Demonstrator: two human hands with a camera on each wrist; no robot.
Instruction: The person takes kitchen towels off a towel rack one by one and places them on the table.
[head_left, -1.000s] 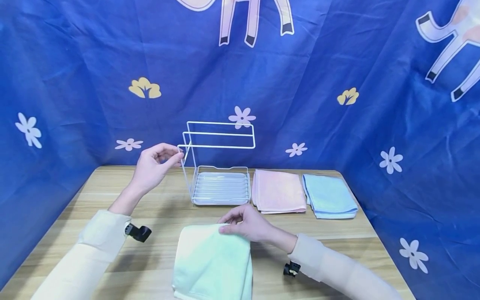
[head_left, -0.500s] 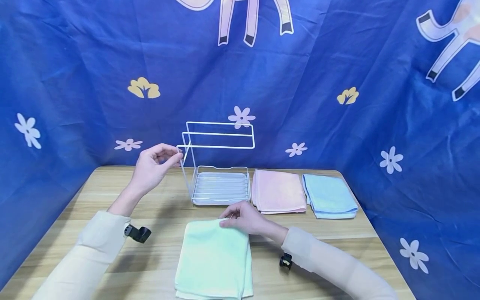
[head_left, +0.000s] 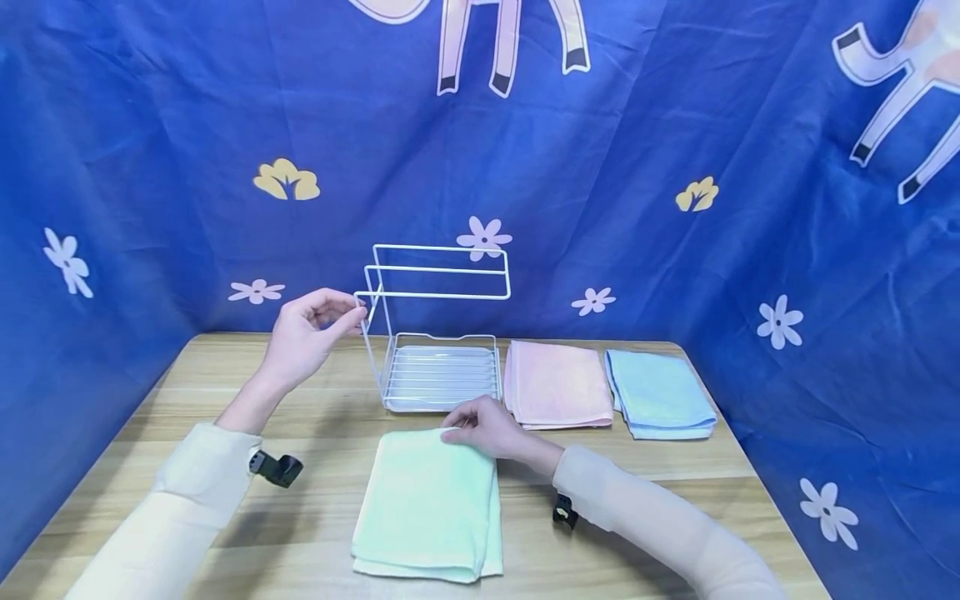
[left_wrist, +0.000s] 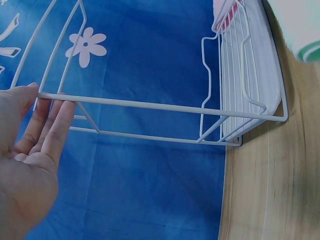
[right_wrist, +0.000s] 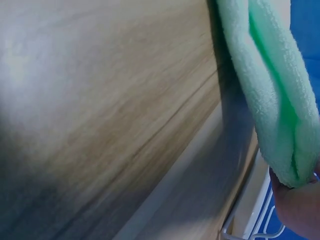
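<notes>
My left hand [head_left: 303, 337] pinches the upper left upright of a white wire rack [head_left: 431, 294], thumb on one side and fingertips on the other. In the left wrist view the hand [left_wrist: 35, 150] holds the bar near the rack's top bend. A pale green towel [head_left: 429, 508], folded into a square, hangs from my right hand [head_left: 487, 429], which grips its far edge in front of the rack. In the right wrist view the green towel [right_wrist: 270, 95] shows its thick folded layers above the wood, with part of the right hand [right_wrist: 300, 210] at its lower corner.
A light grey tray [head_left: 442, 375] sits in the rack's base. Just right of it lie a folded pink towel [head_left: 558, 385] and a folded blue towel [head_left: 662, 393] on the wooden table [head_left: 315, 533]. A blue patterned curtain [head_left: 600, 167] closes off the back and sides.
My right hand has moved slightly away from me with the green towel, whose near edge now shows fully. The left hand and the rack have stayed in place.
</notes>
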